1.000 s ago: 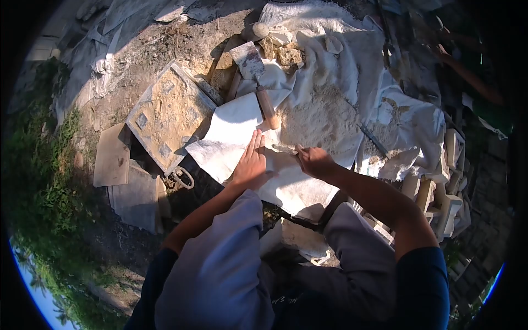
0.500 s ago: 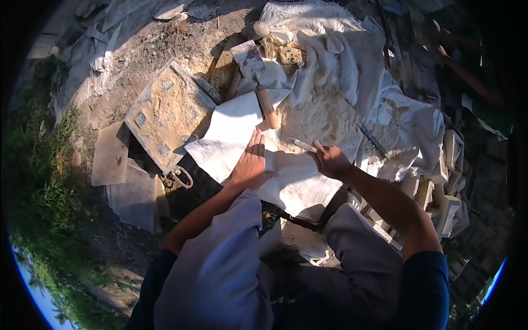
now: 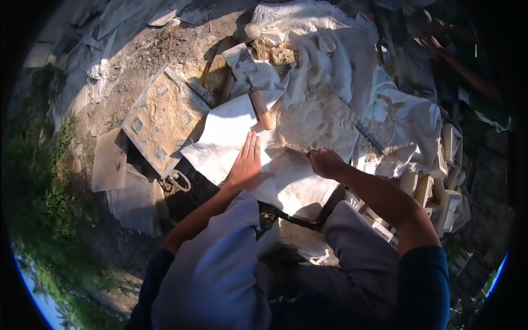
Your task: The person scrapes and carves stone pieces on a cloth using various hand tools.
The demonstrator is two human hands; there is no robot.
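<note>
My left hand [image 3: 247, 164] lies flat on a white cloth [image 3: 294, 184], its fingers stretched out and together, with nothing in it. Closed round the end of a narrow flat tool [image 3: 295, 149], my right hand [image 3: 325, 163] holds it low over the cloth, its tip pointing left; its exact kind is unclear. Just beyond my left fingertips rests a trowel [image 3: 261, 110] with a wooden handle and a dusty blade. Sandy powder [image 3: 313, 121] is spread on the cloth past the tool. Farther right lies a thin dark bar [image 3: 369, 137].
To the left sits a square mould-like panel [image 3: 165, 118] caked with yellowish material, a ring [image 3: 180, 180] at its near corner. Flat slabs [image 3: 110, 162] lean beside it. Rubble chunks [image 3: 282, 54] lie at the back, stacked pale pieces [image 3: 448, 203] at right. Another person's arm [image 3: 467, 74] shows upper right.
The narrow tool has shifted slightly left and down and turned, its face now darker. My left hand stays flat on the cloth. The view has moved a little.
</note>
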